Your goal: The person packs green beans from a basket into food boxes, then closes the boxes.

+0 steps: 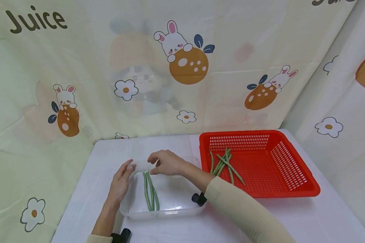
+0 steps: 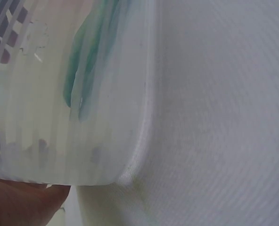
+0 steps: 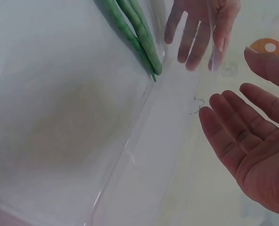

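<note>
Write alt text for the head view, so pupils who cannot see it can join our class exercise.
Three green beans lie in a clear plastic container on a white table, with a left hand at its left side and a right hand over its far edge. To the right, more beans lie in a red basket.

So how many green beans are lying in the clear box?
3. Left bean, middle bean and right bean, side by side toward the left of the clear box. The right hand covers part of it, but no others show.
</note>
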